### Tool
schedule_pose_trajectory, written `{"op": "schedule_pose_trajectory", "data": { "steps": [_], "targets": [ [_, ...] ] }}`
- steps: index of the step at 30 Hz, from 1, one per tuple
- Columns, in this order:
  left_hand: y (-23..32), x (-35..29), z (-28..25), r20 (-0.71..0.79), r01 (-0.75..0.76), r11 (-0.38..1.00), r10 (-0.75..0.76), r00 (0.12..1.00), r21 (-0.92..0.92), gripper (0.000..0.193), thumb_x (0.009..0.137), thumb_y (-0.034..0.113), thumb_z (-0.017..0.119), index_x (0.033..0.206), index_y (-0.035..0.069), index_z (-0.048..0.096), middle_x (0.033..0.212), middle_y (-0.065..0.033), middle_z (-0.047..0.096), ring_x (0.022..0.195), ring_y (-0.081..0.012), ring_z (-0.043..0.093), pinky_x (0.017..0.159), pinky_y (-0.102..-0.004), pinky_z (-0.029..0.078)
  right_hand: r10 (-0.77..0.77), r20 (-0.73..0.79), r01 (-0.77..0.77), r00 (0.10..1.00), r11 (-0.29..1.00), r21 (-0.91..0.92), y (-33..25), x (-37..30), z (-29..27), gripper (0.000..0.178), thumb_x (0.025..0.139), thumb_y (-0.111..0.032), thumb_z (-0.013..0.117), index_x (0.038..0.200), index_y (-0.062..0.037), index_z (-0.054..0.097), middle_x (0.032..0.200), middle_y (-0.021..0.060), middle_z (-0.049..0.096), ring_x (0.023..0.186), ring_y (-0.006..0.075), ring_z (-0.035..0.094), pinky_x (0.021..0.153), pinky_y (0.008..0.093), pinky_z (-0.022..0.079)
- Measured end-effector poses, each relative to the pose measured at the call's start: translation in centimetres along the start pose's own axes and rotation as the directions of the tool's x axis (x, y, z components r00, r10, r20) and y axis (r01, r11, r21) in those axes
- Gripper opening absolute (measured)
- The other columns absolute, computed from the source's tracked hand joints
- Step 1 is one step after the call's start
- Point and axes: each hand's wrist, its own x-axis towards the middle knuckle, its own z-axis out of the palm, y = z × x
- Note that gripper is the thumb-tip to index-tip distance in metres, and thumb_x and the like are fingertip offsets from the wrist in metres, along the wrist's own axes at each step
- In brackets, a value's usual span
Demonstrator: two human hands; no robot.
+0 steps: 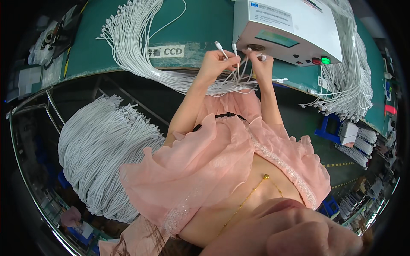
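Observation:
My left hand (218, 65) is closed on thin white cables, and two white cable plugs (219, 45) stick up past its fingers. Close beside it, my right hand (262, 67) pinches white cable ends just below the round socket (256, 47) on the front of a white test box (294, 42). Whether a plug sits in that socket cannot be made out. Loose cable lengths (239, 76) hang between both hands. The box has a small greenish screen (275, 37), a red button (316, 61) and a lit green button (326, 60).
On the green bench (92, 51), a long bundle of white cables (132, 38) curves toward my lap. Another cable bundle (358, 77) hangs over the bench edge at right. A large heap of cables (102, 153) lies at my left by a metal rail (30, 109). A blue stool (328, 128) stands right.

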Motion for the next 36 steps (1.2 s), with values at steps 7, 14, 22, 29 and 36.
{"op": "schedule_pose_trajectory", "data": {
  "steps": [7,14,22,29,36],
  "targets": [
    [-0.6,0.0,0.6,0.073,0.065,0.997,-0.067,0.995,0.030,0.015,0.078,0.008,0.067,0.084,-0.005,0.064,0.076,-0.0098,0.064,0.069,-0.0145,0.063,0.060,-0.0210,0.051,0.161,0.130,-0.181,0.978,0.971,0.158,-2.0,-1.6,0.3,0.019,0.076,-0.014,0.067,0.084,0.0027,0.069,0.061,-0.0006,0.056,0.051,0.0031,0.042,0.046,0.0190,0.030],
    [-0.6,0.0,0.1,0.021,0.005,0.969,0.000,1.000,-0.246,0.017,0.085,0.007,0.058,0.095,-0.007,0.059,0.085,-0.0113,0.062,0.081,-0.0205,0.064,0.066,-0.0240,0.056,0.354,0.010,-0.344,0.935,0.901,0.264,0.3,0.0,-1.2,0.018,0.072,-0.016,0.069,0.077,0.0017,0.068,0.056,-0.0018,0.051,0.045,0.0042,0.039,0.042,0.0195,0.024],
    [0.1,-0.3,-0.1,0.025,0.045,0.982,-0.041,0.999,-0.186,0.021,0.085,0.009,0.060,0.098,-0.007,0.060,0.088,-0.0126,0.063,0.081,-0.0181,0.064,0.063,-0.0209,0.055,0.374,0.009,-0.364,0.927,0.897,0.251,-0.7,0.7,-1.1,0.018,0.070,-0.016,0.069,0.071,0.0017,0.068,0.053,-0.0011,0.050,0.044,0.0049,0.037,0.042,0.0203,0.023],
    [0.0,-0.4,-0.2,0.023,0.092,0.991,-0.090,0.996,-0.100,0.020,0.084,0.012,0.061,0.094,-0.006,0.062,0.084,-0.0123,0.065,0.076,-0.0172,0.065,0.059,-0.0200,0.053,0.176,0.190,-0.181,0.966,0.983,0.011,-1.6,-0.2,-0.9,0.021,0.075,-0.010,0.066,0.089,0.0054,0.066,0.069,0.0062,0.064,0.059,0.0059,0.056,0.052,0.0182,0.040],
    [0.2,-0.5,-0.2,0.055,0.073,0.989,-0.066,0.996,-0.132,0.019,0.082,0.012,0.063,0.091,-0.005,0.063,0.080,-0.0120,0.065,0.073,-0.0162,0.065,0.054,-0.0189,0.052,0.174,0.203,-0.219,0.964,0.950,0.222,-2.5,-1.5,-0.4,0.022,0.072,-0.005,0.071,0.091,0.0063,0.065,0.073,0.0079,0.064,0.063,0.0095,0.060,0.058,0.0193,0.046]
  ]
}}
